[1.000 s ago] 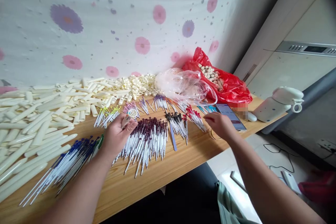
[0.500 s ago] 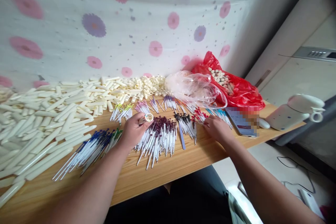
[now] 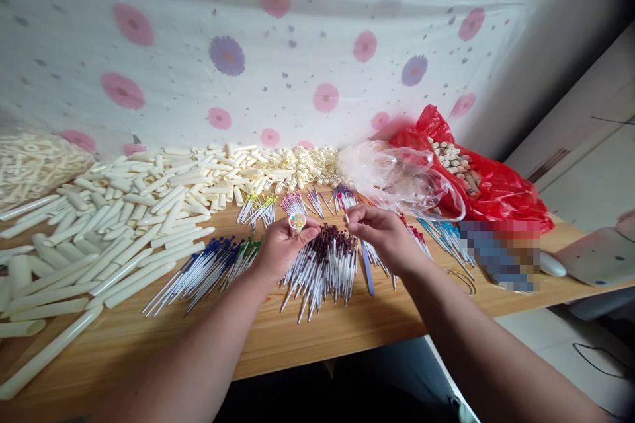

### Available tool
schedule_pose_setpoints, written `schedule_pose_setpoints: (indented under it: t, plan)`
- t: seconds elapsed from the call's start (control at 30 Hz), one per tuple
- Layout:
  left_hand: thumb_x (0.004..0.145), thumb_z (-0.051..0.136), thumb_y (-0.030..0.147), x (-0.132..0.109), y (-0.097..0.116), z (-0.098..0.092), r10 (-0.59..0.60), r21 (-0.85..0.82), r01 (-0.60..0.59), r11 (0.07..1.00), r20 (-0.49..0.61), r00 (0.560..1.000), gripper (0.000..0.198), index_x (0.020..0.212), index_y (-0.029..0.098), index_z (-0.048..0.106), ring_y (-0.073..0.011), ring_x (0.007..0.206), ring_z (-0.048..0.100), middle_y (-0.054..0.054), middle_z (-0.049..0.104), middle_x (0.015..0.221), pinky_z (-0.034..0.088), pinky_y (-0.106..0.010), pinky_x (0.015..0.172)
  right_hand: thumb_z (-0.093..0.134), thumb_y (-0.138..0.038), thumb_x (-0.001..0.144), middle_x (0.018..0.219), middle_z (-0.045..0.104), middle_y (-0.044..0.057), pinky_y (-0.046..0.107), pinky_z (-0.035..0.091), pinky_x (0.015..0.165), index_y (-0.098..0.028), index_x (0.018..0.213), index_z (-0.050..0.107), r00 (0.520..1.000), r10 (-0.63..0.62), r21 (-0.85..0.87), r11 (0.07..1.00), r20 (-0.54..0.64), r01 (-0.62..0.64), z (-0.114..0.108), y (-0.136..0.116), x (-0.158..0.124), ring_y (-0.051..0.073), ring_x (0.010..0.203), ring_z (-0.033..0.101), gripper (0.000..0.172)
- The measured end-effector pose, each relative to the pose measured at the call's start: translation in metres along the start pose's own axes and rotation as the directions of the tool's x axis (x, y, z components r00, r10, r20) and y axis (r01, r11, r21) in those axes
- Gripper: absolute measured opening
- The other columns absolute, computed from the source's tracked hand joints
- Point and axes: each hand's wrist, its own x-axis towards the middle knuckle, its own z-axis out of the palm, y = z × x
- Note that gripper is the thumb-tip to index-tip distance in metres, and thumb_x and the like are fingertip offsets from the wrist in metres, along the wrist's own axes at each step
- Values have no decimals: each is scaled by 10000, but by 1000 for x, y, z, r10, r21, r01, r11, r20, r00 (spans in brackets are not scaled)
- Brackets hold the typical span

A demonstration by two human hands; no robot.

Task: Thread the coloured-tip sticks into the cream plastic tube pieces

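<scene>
My left hand [image 3: 284, 248] grips a short cream pen barrel [image 3: 297, 221] upright, and small coloured dots show in its round open end. A thin white pen refill with a red end [image 3: 342, 203] is pinched in my right hand [image 3: 380, 232], a little to the right of the barrel. Below and between my hands lies a pile of white refills with dark maroon ends [image 3: 322, 271]. Blue-ended refills [image 3: 198, 274] and green-ended refills [image 3: 243, 258] lie left of it. Red-ended refills [image 3: 419, 238] and light-blue-ended refills [image 3: 449, 241] rest to the right.
Loose cream pen barrels [image 3: 133, 231] cover the table's left and back. A clear plastic bag [image 3: 397, 175] and a red bag [image 3: 510, 192] with cream parts stand at the back right. A partly blurred phone [image 3: 489, 251] and a white bottle [image 3: 595, 254] lie farther right.
My right hand has come from the red refills back toward my left hand, now carrying a red-ended refill. My left hand still grips the barrel. The camera view has turned left.
</scene>
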Motion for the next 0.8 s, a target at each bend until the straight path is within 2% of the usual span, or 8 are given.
schedule_pose_setpoints:
  t: [0.07, 0.17, 0.3, 0.4, 0.47, 0.6, 0.7, 0.8]
  plan:
    - [719, 702, 350, 0, -3, 0, -17, -125, 15, 992, -19, 1000, 198, 813, 176, 693, -148, 708, 617, -38, 694, 780, 484, -286, 695, 686, -322, 721, 797, 577, -13, 268, 412, 733, -207, 706, 617, 999, -15, 232, 973, 46, 4, 19, 0, 11, 113, 741, 526, 134]
    - [692, 727, 372, 0, -3, 0, -27, -241, 19, 970, -31, 999, 229, 797, 172, 690, -129, 656, 592, -26, 679, 742, 483, -276, 659, 715, -310, 702, 846, 593, -9, 297, 433, 764, -220, 713, 645, 993, 15, 417, 907, 119, -64, 38, 3, 23, 110, 725, 547, 115]
    - [644, 754, 405, 0, 0, 1, -77, -246, 59, 967, -62, 995, 280, 754, 159, 679, -112, 571, 543, -1, 636, 640, 463, -259, 581, 745, -330, 664, 802, 599, -14, 300, 454, 697, -229, 687, 639, 989, 50, 466, 878, 138, -109, 53, 4, 31, 114, 676, 557, 148]
    - [670, 736, 380, 0, 2, 2, -92, -220, 76, 973, -64, 994, 242, 702, 152, 663, -107, 539, 529, 4, 620, 595, 436, -245, 539, 752, -346, 650, 803, 605, -9, 272, 440, 586, -223, 685, 633, 990, 59, 472, 874, 130, -114, 58, 9, 34, 109, 623, 546, 174]
    - [688, 719, 360, 0, 4, 3, -84, -193, 69, 979, -72, 994, 223, 665, 150, 649, -108, 536, 527, 3, 615, 578, 429, -244, 538, 745, -341, 657, 828, 609, -4, 271, 441, 564, -218, 704, 639, 992, 34, 475, 875, 118, -87, 57, 14, 35, 102, 599, 539, 169]
    - [693, 708, 314, 2, 6, 2, -81, -129, 67, 989, -105, 991, 188, 638, 154, 627, -110, 539, 538, 11, 613, 568, 441, -249, 561, 696, -333, 718, 759, 616, -13, 293, 466, 622, -234, 797, 659, 998, -22, 379, 925, 65, -4, 47, 19, 33, 116, 638, 558, 132]
    - [700, 702, 306, 2, 5, 1, -55, 9, 56, 998, -100, 993, 186, 630, 153, 624, -113, 552, 542, 15, 615, 579, 431, -246, 561, 660, -327, 757, 737, 628, -6, 286, 450, 644, -219, 796, 661, 997, -67, 170, 984, 31, 61, 40, 18, 32, 120, 670, 565, 115]
    - [705, 703, 312, 2, 2, 0, -17, 165, 32, 986, -93, 996, 205, 608, 153, 616, -108, 537, 519, 24, 593, 565, 402, -238, 535, 630, -323, 780, 706, 616, 4, 275, 435, 595, -192, 747, 639, 988, -150, -79, 985, 28, 152, 36, 15, 31, 117, 630, 557, 135]
